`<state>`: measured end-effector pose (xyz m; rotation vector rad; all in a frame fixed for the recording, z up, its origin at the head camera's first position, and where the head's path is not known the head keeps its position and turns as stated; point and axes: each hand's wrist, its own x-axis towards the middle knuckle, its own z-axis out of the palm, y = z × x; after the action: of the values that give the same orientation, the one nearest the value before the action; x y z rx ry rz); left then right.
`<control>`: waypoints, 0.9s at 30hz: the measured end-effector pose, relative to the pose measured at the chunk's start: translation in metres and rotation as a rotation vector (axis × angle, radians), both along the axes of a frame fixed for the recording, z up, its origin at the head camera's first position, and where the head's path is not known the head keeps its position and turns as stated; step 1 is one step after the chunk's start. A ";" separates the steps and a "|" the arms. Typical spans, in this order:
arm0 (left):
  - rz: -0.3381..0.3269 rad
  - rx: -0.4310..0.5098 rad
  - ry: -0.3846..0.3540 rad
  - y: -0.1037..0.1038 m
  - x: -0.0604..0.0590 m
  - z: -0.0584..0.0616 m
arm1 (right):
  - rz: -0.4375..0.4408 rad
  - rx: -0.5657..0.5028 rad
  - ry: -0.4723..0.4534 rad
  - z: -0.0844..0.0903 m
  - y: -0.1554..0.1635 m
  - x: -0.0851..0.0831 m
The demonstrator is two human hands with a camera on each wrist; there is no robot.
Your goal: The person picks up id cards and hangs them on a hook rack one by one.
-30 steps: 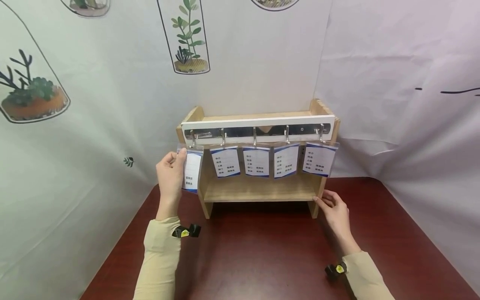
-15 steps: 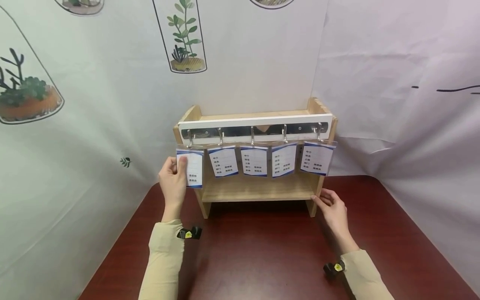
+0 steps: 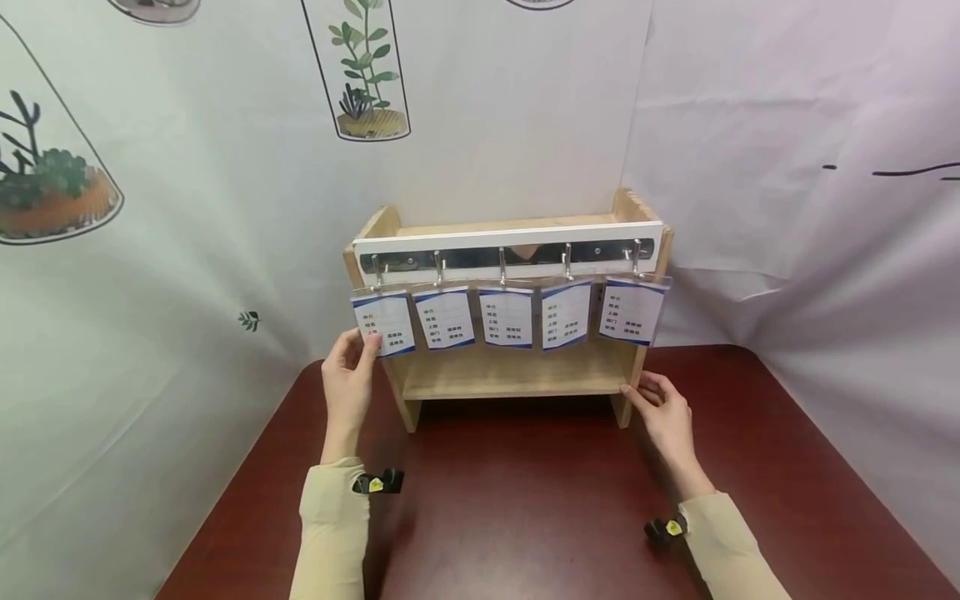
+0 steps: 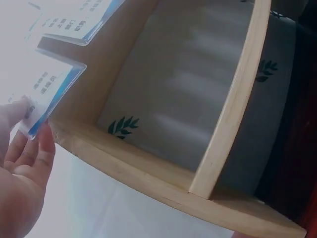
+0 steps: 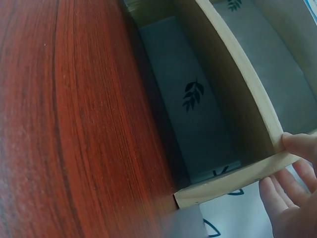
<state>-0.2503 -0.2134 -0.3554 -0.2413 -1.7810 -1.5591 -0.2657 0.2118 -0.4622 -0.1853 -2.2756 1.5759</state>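
A small wooden shelf [image 3: 510,379] stands at the back of a dark red table [image 3: 525,500]. Its white rail [image 3: 510,237] carries metal hooks with several badge cards hanging in a row. My left hand [image 3: 348,375] is at the shelf's left end, thumb and fingers pinching the lower left corner of the leftmost card [image 3: 386,317]. The left wrist view shows the thumb on that card [image 4: 52,91] above the shelf's side board [image 4: 148,171]. My right hand [image 3: 663,412] rests with straight fingers against the shelf's right side panel [image 5: 237,69], its thumb on the front edge.
The other cards [image 3: 508,317] hang side by side in front of the shelf's open bay. Printed cloth [image 3: 187,250] covers the walls behind and to the left, with plain cloth on the right. Bare tabletop [image 5: 74,124] lies between me and the shelf.
My left hand slid down from the leftmost card's side to its lower corner. The card now hangs facing front like the others. The right hand has stayed on the shelf.
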 end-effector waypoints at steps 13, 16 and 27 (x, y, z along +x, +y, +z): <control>-0.089 0.171 0.007 -0.010 -0.015 -0.040 | -0.006 -0.007 -0.004 -0.004 0.004 0.006; -0.123 0.227 0.010 -0.010 -0.012 -0.043 | -0.008 -0.004 -0.010 -0.005 0.004 0.007; -0.182 0.272 -0.031 -0.029 -0.008 -0.041 | 0.165 0.056 0.038 0.013 0.021 0.006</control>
<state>-0.2579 -0.2428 -0.3961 -0.2534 -1.5826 -1.9231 -0.2594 0.2330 -0.4488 0.0482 -2.3539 1.5775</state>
